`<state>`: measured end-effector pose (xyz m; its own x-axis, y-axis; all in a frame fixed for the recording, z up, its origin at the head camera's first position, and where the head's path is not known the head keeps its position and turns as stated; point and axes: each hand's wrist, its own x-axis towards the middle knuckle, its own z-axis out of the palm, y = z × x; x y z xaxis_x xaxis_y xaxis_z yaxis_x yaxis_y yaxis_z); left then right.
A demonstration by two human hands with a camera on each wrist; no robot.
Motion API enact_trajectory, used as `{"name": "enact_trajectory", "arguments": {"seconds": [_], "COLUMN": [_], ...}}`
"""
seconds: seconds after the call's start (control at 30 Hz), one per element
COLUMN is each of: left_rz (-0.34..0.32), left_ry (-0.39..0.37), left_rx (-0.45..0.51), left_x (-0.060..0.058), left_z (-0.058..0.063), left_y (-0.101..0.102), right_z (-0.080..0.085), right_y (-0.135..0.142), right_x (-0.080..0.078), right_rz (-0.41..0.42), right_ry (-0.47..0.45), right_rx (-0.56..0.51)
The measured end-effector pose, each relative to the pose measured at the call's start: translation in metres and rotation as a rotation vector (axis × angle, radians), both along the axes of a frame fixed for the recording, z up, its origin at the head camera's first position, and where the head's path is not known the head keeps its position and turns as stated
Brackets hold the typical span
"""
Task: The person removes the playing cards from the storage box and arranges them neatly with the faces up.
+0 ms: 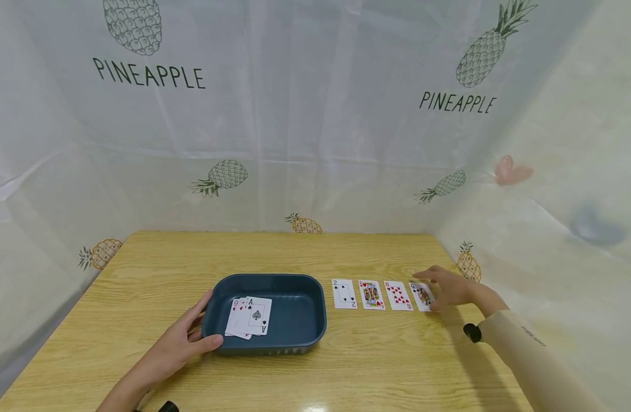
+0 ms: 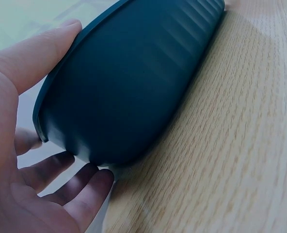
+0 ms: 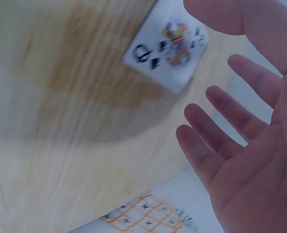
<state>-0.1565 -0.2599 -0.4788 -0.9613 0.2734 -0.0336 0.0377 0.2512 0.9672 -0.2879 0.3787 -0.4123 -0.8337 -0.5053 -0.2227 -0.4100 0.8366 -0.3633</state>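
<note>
A dark blue rectangular dish sits on the wooden table. My left hand holds its left end, the thumb on the rim and the fingers at the outer wall. Inside the dish lie several overlapping playing cards, an ace of spades on top. To its right a row of face-up cards runs along the table: a black two, a red court card, a ten of hearts and a black queen. Over the queen's right side my right hand hovers, fingers spread, holding nothing.
The wooden table ends at a pale curtain printed with pineapples, hanging behind and on both sides. The right hand is close to the table's right edge.
</note>
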Motion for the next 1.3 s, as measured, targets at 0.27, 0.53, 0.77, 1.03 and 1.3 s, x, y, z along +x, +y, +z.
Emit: {"name": "enact_trajectory", "arguments": {"seconds": [0.27,0.53,0.77,1.03,1.3], "left_rz": [0.007,0.015,0.006,-0.011,-0.001], "left_ry": [-0.015,-0.027,-0.024,-0.007,-0.013], "left_rx": [-0.028,-0.035,-0.04,-0.007,-0.024], "left_x": [0.0,0.001,0.0,0.0,0.001], "left_z": [0.0,-0.001,0.001,0.001,0.003], "left_y": [0.001,0.002,0.001,0.001,0.002], "right_z": [0.016,0.032,0.04,0.042,0.035], "right_y": [-0.021,-0.062,-0.114,-0.184,-0.251], "right_x": [-0.001,0.006,0.018,0.034,0.049], "right_rz": [0.048,0.053,0.091,0.107,0.161], "right_ry": [0.056,0.142,0.211,0.212,0.16], "right_rx": [-0.029,-0.075,-0.158,-0.256,-0.359]}}
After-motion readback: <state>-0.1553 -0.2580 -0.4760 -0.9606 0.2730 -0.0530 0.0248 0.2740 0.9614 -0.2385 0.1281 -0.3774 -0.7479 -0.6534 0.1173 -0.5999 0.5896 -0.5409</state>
